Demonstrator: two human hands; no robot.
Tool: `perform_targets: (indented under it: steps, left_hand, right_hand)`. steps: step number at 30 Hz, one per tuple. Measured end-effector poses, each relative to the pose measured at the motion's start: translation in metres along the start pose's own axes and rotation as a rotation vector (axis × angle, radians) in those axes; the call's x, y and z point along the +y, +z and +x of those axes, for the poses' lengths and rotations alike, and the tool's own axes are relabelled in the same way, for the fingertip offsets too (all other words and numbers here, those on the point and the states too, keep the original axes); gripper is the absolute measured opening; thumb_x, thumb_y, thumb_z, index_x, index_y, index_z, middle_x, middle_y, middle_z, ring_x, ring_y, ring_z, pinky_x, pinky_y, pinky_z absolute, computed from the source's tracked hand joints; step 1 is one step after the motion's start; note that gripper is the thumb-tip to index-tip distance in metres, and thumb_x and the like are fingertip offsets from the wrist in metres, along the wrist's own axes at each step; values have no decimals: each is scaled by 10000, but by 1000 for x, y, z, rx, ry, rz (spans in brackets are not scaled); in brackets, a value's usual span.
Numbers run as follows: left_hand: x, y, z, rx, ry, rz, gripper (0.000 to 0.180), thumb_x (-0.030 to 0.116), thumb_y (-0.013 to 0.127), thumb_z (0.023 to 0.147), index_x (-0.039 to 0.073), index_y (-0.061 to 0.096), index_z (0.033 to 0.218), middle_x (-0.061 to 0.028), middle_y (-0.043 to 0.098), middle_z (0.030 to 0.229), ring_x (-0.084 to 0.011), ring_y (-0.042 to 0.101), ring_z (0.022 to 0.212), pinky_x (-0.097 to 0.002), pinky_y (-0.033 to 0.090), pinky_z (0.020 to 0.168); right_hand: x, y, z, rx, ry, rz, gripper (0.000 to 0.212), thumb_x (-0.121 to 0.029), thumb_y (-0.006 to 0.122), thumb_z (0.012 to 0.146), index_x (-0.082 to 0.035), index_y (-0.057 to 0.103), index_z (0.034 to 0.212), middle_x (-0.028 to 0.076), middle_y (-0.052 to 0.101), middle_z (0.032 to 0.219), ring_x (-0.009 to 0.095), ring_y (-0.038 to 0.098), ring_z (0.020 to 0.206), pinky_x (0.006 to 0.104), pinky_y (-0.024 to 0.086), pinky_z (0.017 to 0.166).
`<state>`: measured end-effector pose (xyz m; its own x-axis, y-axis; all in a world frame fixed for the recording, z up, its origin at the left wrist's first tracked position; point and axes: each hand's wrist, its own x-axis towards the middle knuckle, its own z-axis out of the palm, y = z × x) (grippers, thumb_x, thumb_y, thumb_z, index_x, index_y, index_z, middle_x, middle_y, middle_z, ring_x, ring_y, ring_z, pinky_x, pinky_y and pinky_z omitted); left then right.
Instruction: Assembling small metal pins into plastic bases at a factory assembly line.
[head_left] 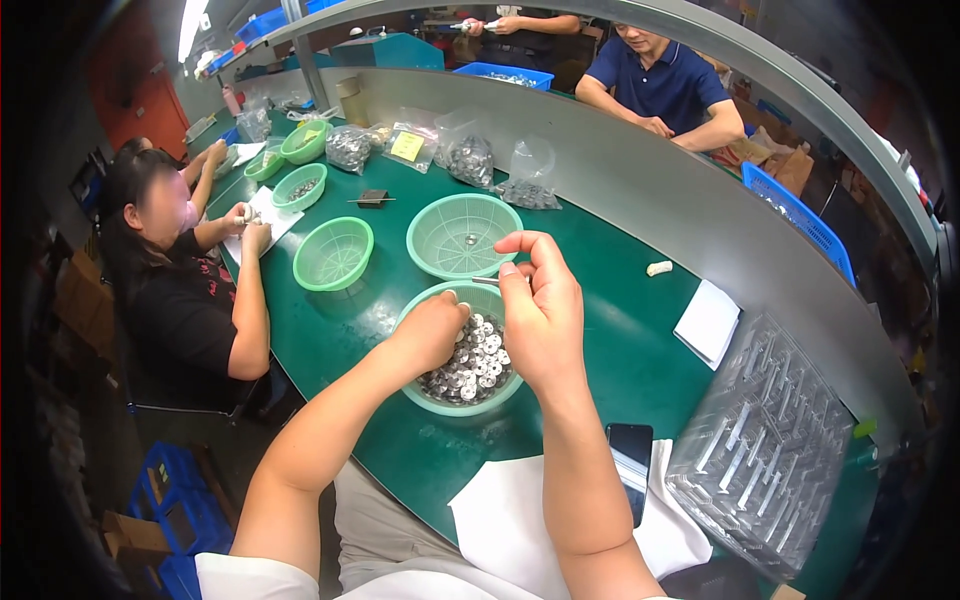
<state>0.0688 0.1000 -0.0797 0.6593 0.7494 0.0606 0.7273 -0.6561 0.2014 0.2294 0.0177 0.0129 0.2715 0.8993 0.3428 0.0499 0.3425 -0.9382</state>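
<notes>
A light green mesh basket (pixel 413 397) in front of me is filled with small round metal parts (pixel 480 358) with holes. Over its left side, my left hand (pixel 428 332) is curled in with its fingers among the parts; what they pinch is hidden. Above the basket's right rim, my right hand (pixel 545 315) grips a thin metal rod (pixel 486 281) between thumb and fingers. The rod points left, toward a second green basket (pixel 440 235) just behind, which has one small metal piece (pixel 471 240) in it.
An empty-looking green basket (pixel 333 254) stands to the left. Bagged metal parts (pixel 470 160) line the partition. On the right are a white pad (pixel 708 325), stacked clear trays (pixel 760 440) and a phone (pixel 630 470) on white cloth. A co-worker (pixel 190 270) sits at left.
</notes>
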Motion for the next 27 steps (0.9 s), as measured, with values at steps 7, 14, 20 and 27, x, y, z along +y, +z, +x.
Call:
perform_targets:
  steps: [7,14,20,27]
  left_hand:
    - [4,-21,-26,164,-92,-570,309,-45,666,843,-40,656,1151,-183,674,994,-287,679,907,-356,543,841]
    - [18,-52,-52,331,-217,-1535,240,-26,617,937,-15,668,1172,-81,703,1056,-148,672,928,-274,537,801]
    - [29,-64,-63,440,-169,-1634,233,-25,614,944,-12,671,1169,-92,707,1071,-154,678,951,-281,554,819]
    - [38,-66,-65,514,-138,-1559,248,-56,598,941,-45,658,1181,-101,690,1106,-160,675,995,-311,559,893]
  right_hand:
    - [2,1,0,-56,-27,-28,143,-32,528,954,-40,603,1076,-56,474,685,30,381,599,250,321,536]
    - [-2,11,-6,-168,-21,-94,143,-26,536,944,-39,611,1066,-34,481,642,43,408,596,258,319,532]
    - [-1,19,-9,-237,-50,-178,115,-16,545,942,-32,615,1031,-11,449,581,60,393,544,269,311,500]
    - [5,29,-12,-178,-248,-197,108,31,555,939,-24,616,1008,75,554,624,121,488,525,300,370,496]
